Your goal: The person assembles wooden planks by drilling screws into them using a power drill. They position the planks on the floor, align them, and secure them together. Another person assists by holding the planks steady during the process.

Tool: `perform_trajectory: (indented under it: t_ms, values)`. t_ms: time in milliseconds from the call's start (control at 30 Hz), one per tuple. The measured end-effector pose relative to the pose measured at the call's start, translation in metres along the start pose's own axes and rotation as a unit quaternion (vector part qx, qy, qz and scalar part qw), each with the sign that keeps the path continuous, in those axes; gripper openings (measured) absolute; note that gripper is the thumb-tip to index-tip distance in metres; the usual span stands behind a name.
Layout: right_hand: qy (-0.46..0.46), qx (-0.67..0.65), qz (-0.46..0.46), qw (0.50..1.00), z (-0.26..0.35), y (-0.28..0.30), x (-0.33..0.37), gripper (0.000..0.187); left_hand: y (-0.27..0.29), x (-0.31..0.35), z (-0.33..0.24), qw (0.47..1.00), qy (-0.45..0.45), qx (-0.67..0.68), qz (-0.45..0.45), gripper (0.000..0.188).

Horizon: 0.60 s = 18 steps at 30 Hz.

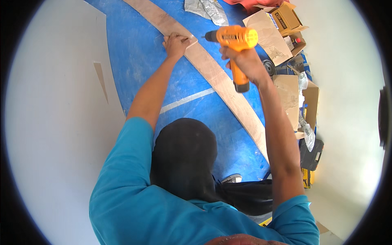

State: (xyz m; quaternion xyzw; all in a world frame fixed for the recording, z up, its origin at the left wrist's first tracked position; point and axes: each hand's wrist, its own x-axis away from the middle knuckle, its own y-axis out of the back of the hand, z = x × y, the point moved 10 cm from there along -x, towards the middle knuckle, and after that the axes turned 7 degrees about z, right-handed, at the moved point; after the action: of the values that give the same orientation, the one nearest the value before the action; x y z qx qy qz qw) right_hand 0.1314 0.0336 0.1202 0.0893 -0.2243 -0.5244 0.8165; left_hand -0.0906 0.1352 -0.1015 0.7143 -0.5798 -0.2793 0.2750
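Note:
A long, light-brown wooden plank point(208, 67) lies diagonally across the blue floor covering. My left hand point(177, 45) rests on its far part, fingers curled and closed on a small flat wooden piece point(192, 42) set across the plank. Much of that piece is hidden under the fingers. In my right hand point(245, 63) is an orange and black cordless drill point(234, 37), gripped by its handle and raised above the plank. Its black chuck points left toward the small piece, apart from it.
Open cardboard boxes point(286, 96) with assorted items stand along the right wall. Near them is a black tool case point(312, 154). Grey plastic sheeting point(208, 10) lies at the far end. A white wall point(61, 102) rises on the left. My bent knee point(183, 151) is close by the plank.

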Motion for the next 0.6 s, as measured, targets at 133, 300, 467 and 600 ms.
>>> perform_trajectory:
  t_ms: [133,300,467,600]
  values:
    - [0.005,0.032,0.045,0.998,0.011,-0.014,-0.058,0.035,0.000,0.000,0.003,1.000,0.003,0.012,-0.013,0.033]
    - [-0.067,0.090,0.085,0.990,-0.010,-0.030,-0.104,0.039,-0.004,0.003,-0.005,0.999,-0.044,-0.018,-0.012,0.025]
    - [-0.087,0.103,0.096,0.986,-0.030,-0.039,-0.135,0.037,-0.005,0.007,-0.004,0.996,-0.077,-0.005,-0.037,0.022]
    - [-0.074,0.109,0.117,0.984,-0.030,-0.038,-0.145,0.035,-0.013,0.011,0.000,0.996,-0.078,0.003,-0.031,0.021]
